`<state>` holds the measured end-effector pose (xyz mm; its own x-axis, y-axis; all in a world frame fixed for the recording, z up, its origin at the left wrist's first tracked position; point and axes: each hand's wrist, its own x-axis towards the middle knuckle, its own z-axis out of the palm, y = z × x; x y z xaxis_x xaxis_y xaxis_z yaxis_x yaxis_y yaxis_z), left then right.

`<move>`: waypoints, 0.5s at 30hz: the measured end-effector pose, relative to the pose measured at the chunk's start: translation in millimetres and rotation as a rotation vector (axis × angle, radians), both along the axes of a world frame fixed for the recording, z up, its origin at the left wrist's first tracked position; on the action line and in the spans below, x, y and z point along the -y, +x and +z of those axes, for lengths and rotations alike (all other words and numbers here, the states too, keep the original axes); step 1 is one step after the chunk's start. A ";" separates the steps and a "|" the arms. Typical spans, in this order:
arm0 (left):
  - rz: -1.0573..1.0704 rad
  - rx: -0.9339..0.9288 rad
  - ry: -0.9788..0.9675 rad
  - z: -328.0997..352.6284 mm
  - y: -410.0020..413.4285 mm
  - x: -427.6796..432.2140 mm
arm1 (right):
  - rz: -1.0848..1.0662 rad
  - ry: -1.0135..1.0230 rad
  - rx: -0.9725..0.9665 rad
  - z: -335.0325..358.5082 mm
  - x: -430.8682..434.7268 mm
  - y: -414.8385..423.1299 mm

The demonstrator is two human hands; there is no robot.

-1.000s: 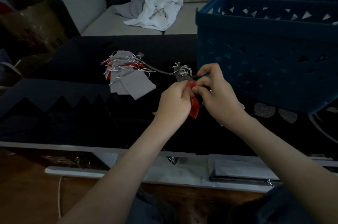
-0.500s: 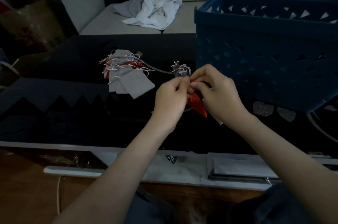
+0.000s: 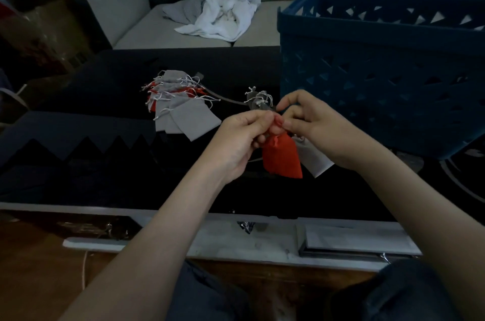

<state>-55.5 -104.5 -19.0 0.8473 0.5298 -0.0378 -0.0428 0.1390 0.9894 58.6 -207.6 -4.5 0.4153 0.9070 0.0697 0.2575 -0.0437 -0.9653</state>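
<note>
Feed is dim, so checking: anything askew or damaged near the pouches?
Nothing damaged. The left hand and right hand pinch the small red fabric drawstring pouch at its neck. Only the pile of grey and red fabric pouches looks untidy, with strings tangled.

cam: I get one view, head-worn, wide-angle | facing: forward and down across the table (image 3: 78, 181) toward the sofa (image 3: 136, 26) | range: close, with left hand (image 3: 236, 142), right hand (image 3: 322, 131) and red pouch (image 3: 282, 158) near frame centre | edges: blue basket (image 3: 380, 71) upper right, lap (image 3: 210, 299) along the bottom
</note>
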 end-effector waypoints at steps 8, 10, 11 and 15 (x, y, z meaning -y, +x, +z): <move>-0.005 -0.060 0.201 3.8 -5.5 -2.8 | -0.062 -0.045 0.029 -3.5 -1.4 3.5; 0.067 -0.095 0.344 1.3 -4.7 -3.0 | -0.089 -0.058 0.051 -6.0 -2.1 4.0; 0.103 -0.116 0.452 0.0 -3.9 -2.3 | -0.099 -0.061 0.064 -6.7 -2.4 3.5; 0.208 -0.178 1.012 -0.8 -0.3 4.9 | -0.155 -0.066 0.138 -10.2 -5.5 -1.1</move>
